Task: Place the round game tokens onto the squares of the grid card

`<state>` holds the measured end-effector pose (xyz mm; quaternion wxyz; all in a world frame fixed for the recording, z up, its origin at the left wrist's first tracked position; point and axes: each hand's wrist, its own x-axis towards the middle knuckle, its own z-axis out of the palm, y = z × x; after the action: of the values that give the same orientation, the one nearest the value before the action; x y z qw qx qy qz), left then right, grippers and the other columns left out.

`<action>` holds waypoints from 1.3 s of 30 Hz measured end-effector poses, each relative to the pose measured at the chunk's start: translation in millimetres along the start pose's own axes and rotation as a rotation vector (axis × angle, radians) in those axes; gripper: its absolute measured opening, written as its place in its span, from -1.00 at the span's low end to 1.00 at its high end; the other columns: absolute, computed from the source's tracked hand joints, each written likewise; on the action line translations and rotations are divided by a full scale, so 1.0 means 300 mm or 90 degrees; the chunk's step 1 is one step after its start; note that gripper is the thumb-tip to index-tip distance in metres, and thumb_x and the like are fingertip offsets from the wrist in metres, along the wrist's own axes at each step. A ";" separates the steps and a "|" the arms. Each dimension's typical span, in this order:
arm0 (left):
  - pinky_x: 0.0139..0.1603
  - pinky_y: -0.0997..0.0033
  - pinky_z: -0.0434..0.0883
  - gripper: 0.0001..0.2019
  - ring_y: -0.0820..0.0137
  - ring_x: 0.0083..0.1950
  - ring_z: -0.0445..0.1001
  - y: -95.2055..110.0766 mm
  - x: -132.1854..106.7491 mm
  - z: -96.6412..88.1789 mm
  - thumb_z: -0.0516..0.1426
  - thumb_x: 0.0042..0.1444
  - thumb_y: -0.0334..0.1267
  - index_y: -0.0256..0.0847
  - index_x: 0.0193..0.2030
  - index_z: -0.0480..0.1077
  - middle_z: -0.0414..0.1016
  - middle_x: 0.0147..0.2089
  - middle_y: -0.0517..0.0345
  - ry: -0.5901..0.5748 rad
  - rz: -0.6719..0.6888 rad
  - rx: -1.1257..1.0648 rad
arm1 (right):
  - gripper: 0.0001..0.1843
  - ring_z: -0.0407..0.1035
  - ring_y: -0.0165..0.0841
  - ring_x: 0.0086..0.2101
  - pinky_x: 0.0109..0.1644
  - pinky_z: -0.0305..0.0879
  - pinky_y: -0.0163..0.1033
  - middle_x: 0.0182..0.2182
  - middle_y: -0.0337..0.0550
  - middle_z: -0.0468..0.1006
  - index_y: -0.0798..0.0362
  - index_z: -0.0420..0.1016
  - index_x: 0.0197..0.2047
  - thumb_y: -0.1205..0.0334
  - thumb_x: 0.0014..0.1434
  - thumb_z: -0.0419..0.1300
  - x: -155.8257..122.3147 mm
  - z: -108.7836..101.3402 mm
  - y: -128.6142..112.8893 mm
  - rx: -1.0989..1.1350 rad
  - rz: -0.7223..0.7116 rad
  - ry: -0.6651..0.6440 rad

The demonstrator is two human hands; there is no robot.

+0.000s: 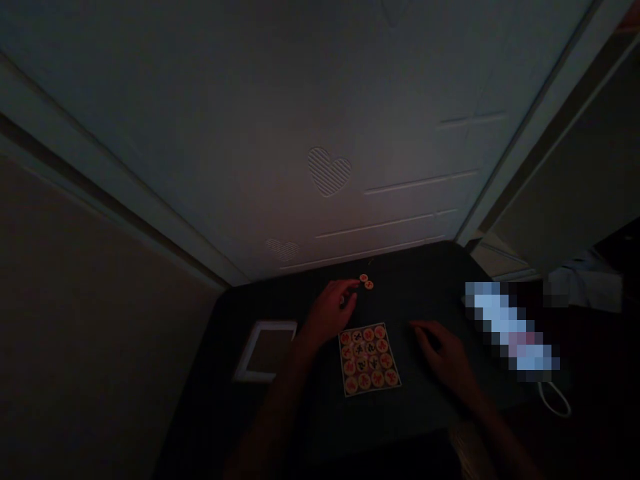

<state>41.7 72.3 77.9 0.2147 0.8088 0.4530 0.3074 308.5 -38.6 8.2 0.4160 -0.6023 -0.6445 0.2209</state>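
Round xiangqi pieces with red or dark characters lie in rows in a square, light-edged box [371,360] on the dark table. Beyond the box, two loose xiangqi pieces [369,285] lie side by side, touching or nearly so. My left hand [333,310] reaches over the table past the box's far left corner. Its fingertips are just left of the loose pieces, with thumb and index finger apart and nothing seen between them. To the right of the box rests my right hand [443,353], fingers loosely bent and apart from the thumb, holding nothing visible.
A pale-framed flat square, perhaps the box's lid [270,350], lies left of my left forearm. On the right is a bright pixelated object [510,330] with a white cord loop [555,400]. A pale panel with embossed hearts [329,172] rises behind the table. The light is dim.
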 end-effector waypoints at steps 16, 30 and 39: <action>0.16 0.13 0.40 -0.75 0.23 0.10 0.46 -0.086 0.172 0.125 0.15 0.22 -0.35 -0.01 0.00 0.50 0.55 0.13 0.14 -0.161 0.153 0.154 | -0.72 0.56 -0.21 -0.16 -0.06 0.50 -0.10 -0.15 -0.09 0.65 -0.05 0.58 -0.04 0.11 0.36 0.07 0.000 0.005 0.006 0.038 -0.009 0.011; 0.05 0.21 0.43 -0.87 0.27 -0.08 0.51 -0.087 0.152 0.104 0.21 0.18 -0.26 -0.03 -0.14 0.53 0.60 -0.12 0.15 -0.177 0.119 0.110 | -0.73 0.55 -0.21 -0.13 -0.02 0.48 -0.10 -0.13 -0.09 0.65 -0.04 0.57 -0.03 0.13 0.37 0.08 -0.002 0.003 0.002 0.039 0.001 0.005; -0.36 0.45 0.47 -0.76 0.42 -0.33 0.53 -0.039 0.119 0.024 0.23 0.15 -0.09 -0.18 -0.12 0.49 0.60 -0.26 0.14 -0.151 -0.078 -0.131 | -0.74 0.56 -0.22 -0.13 -0.02 0.48 -0.12 -0.13 -0.10 0.65 -0.04 0.58 -0.03 0.12 0.36 0.09 -0.004 0.013 0.018 0.042 0.006 0.005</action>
<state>53.9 108.6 76.1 0.3665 0.7841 0.4391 0.2409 308.5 -38.1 1.6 0.4371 -0.5921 -0.6326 0.2413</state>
